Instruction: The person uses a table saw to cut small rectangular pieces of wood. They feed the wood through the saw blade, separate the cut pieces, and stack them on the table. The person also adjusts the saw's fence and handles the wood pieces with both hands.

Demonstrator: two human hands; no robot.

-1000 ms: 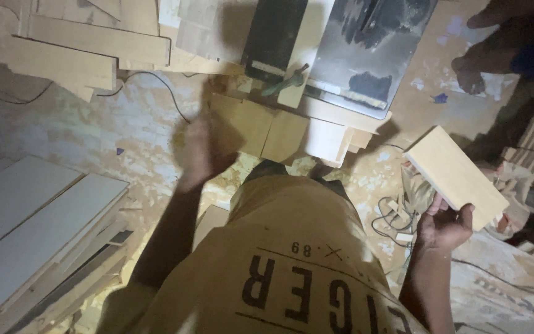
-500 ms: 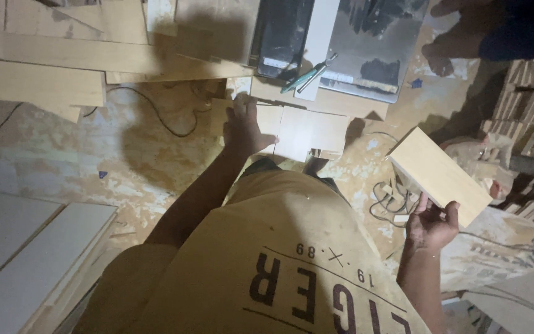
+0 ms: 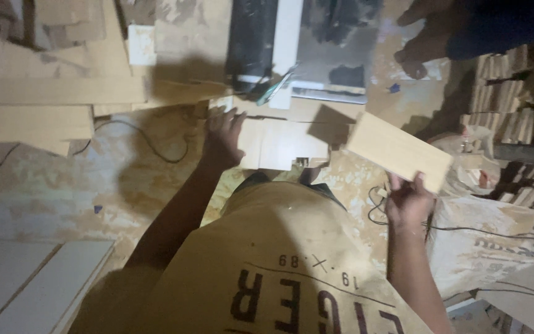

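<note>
My right hand (image 3: 408, 201) grips a light rectangular wooden board (image 3: 398, 151) by its near edge and holds it tilted above the floor. My left hand (image 3: 222, 136) reaches forward with its fingers resting on a pale flat wooden piece (image 3: 282, 143) that lies on the floor in front of me. Just beyond that piece stands a table saw with a dark body (image 3: 251, 40) and a grey metal top (image 3: 335, 43).
Long planks (image 3: 57, 93) are stacked at the left, white panels (image 3: 26, 291) at the lower left. A black cable (image 3: 149, 145) snakes over the sawdust floor. Small wood blocks (image 3: 495, 93) pile up at the right by another person's foot (image 3: 421, 55). A sack (image 3: 489, 241) lies right.
My right hand has brought the board inward, toward the pale piece on the floor. My left hand has reached further forward onto that piece. The view has shifted closer to the saw.
</note>
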